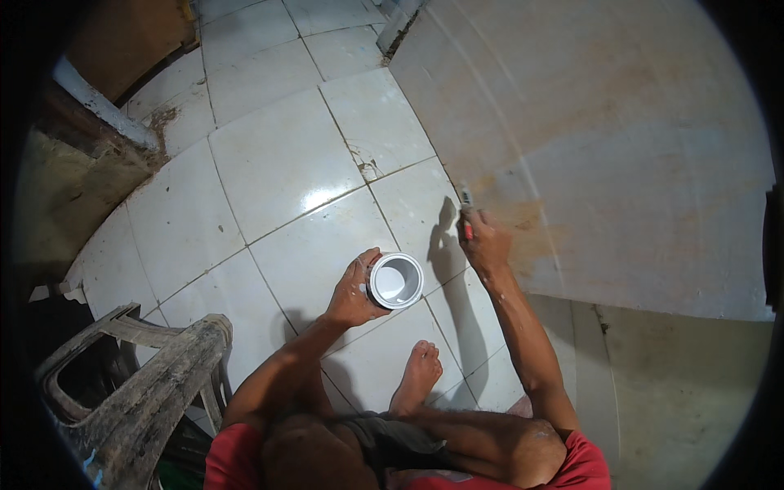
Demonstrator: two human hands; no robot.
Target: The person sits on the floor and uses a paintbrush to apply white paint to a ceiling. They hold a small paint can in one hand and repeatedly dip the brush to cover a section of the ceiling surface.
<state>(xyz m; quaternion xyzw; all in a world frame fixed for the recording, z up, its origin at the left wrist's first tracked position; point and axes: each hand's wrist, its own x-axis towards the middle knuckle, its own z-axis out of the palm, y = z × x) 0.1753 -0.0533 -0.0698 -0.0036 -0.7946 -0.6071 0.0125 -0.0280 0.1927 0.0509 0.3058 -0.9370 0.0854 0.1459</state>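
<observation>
My left hand [356,291] is wrapped round the side of a paint can [396,280], which has white paint inside and no lid on it. In my right hand [488,242] is a paintbrush [467,214] with a red handle, held near the lower edge of a large pale panel [604,155]. The brush head points away from me, close to the panel surface; whether the bristles touch it, I cannot tell. Thin whitish paint covers much of the panel, and brownish-orange patches show through beside my right hand.
White floor tiles [269,175] with dark joints lie beneath me. A worn, paint-stained plastic chair [155,384] stands close at my left. Further off at the left are a whitish post [106,106] and a brown board [131,41]. My bare foot [419,377] rests below the can.
</observation>
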